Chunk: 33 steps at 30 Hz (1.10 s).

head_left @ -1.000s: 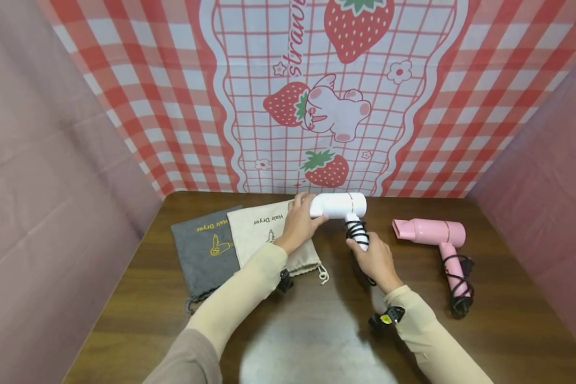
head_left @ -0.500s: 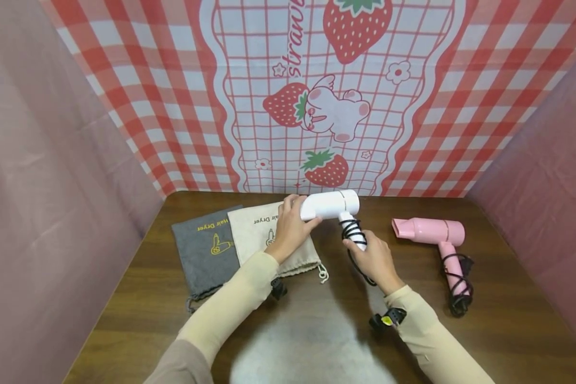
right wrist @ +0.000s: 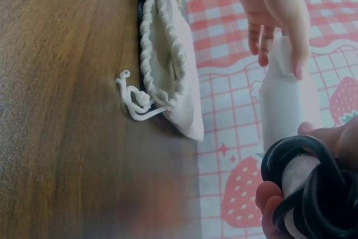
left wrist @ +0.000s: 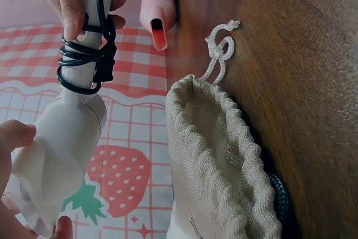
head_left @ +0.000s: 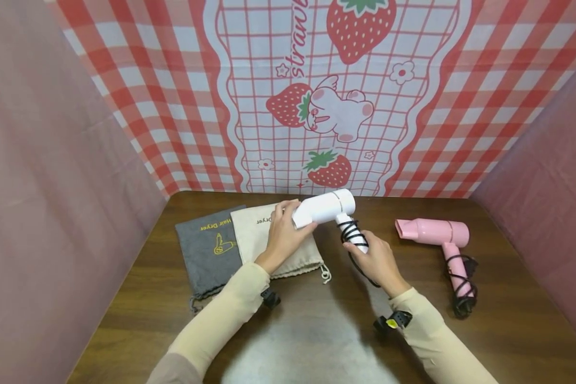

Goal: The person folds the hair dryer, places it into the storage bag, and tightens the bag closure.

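Held above the table in both hands is a white hair dryer [head_left: 324, 207], its nozzle end tilted down to the left. My left hand [head_left: 286, 230] grips the nozzle, thumb on one side and fingers on the other. My right hand [head_left: 377, 262] is curled round the handle, which is wound with a black power cord [left wrist: 86, 60]. Beneath and behind the left hand lies a cream drawstring bag [head_left: 254, 229] printed "Hair Dryer". The left wrist view shows its gathered mouth [left wrist: 215, 132] partly open, with a knotted white drawstring [left wrist: 218, 51] beside it.
A grey drawstring bag [head_left: 206, 256] lies partly under the cream one at the left. At the right, a pink hair dryer [head_left: 437, 232] with its cord wrapped round the handle rests on the wooden table [head_left: 307, 341]. A checked strawberry-print cloth [head_left: 249, 106] hangs behind.
Both hands have shifted the white hair dryer left, the left hand farther and lower. The nozzle has dipped from nearly level to a downward tilt. Both bags and the pink hair dryer stay put.
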Available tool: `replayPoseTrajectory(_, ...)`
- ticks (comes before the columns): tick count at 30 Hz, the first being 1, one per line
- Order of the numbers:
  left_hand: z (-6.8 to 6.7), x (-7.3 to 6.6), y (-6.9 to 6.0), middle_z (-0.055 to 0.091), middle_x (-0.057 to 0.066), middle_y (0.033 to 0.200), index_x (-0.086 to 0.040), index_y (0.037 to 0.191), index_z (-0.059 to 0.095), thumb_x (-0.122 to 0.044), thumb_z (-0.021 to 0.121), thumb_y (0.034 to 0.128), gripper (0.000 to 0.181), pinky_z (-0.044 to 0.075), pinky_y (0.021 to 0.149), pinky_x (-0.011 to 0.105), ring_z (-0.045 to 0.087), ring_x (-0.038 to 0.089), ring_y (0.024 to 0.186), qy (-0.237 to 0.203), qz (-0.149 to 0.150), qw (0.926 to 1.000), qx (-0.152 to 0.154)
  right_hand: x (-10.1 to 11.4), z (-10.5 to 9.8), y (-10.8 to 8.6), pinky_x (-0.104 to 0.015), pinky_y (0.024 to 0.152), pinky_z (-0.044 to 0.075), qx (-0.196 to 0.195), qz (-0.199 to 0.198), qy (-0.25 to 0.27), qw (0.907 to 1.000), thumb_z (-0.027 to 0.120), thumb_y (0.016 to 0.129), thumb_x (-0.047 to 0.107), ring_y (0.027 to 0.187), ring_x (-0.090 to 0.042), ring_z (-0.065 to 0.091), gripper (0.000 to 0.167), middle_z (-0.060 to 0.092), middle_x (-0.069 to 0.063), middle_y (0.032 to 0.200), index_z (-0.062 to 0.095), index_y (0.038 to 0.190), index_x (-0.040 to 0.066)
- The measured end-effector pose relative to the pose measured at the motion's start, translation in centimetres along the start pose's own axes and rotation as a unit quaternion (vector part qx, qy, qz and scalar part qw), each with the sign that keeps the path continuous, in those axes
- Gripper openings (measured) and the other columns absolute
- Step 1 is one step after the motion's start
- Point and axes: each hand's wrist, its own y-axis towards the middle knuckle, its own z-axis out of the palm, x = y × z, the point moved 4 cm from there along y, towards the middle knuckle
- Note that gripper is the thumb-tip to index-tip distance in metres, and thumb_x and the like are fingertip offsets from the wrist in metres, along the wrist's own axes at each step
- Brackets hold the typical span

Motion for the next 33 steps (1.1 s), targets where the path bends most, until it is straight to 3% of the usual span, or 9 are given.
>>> replayPoseTrajectory(13, -1.8, 0.9, -2.2, 0.053, 0.018, 0.125, -0.004, 0.125, 0.054, -0.032, 0.08, 0.077, 0.061, 0.047, 0.095, 0.045, 0.055, 0.031, 0.111, -0.022, 0.003, 0.9997, 0.002, 0.6, 0.2, -0.4, -0.035, 0.06, 0.045, 0.011, -0.07, 0.005, 0.9975, 0.076, 0.084, 0.023, 0.066, -0.022, 0.057, 0.042, 0.067, -0.014, 0.083, 0.062, 0.112, -0.005)
replayPoseTrajectory(19, -2.5, 1.4, -3.4, 0.051, 0.018, 0.124, -0.004, 0.126, 0.052, -0.033, 0.08, 0.0765, 0.064, 0.049, 0.092, 0.046, 0.056, 0.032, 0.109, -0.022, -0.02, 0.9994, 0.017, 0.5, 0.5, -0.8, -0.031, 0.061, 0.045, 0.038, -0.084, 0.022, 0.9955, 0.076, 0.084, 0.024, 0.068, -0.017, 0.057, 0.042, 0.068, -0.013, 0.088, 0.063, 0.113, -0.003)
replayPoseTrajectory(24, -3.0, 1.6, -4.5, 0.051, 0.017, 0.121, -0.004, 0.122, 0.052, -0.033, 0.076, 0.0805, 0.055, 0.049, 0.089, 0.045, 0.058, 0.032, 0.104, -0.035, -0.018, 0.9989, 0.024, 0.5, 0.2, -0.8, -0.03, 0.063, 0.047, 0.05, -0.107, 0.019, 0.9928, 0.077, 0.083, 0.024, 0.07, -0.015, 0.057, 0.04, 0.069, -0.009, 0.087, 0.065, 0.112, 0.0)
replayPoseTrajectory(33, -4.0, 1.8, -4.7, 0.053, 0.016, 0.115, -0.007, 0.113, 0.054, -0.033, 0.07, 0.0864, 0.041, 0.049, 0.087, 0.046, 0.059, 0.032, 0.098, -0.032, -0.03, 0.9987, 0.025, 0.6, 0.3, -0.8, -0.028, 0.065, 0.047, 0.081, -0.11, 0.035, 0.99, 0.077, 0.083, 0.026, 0.071, -0.012, 0.057, 0.04, 0.068, -0.005, 0.085, 0.065, 0.113, 0.001)
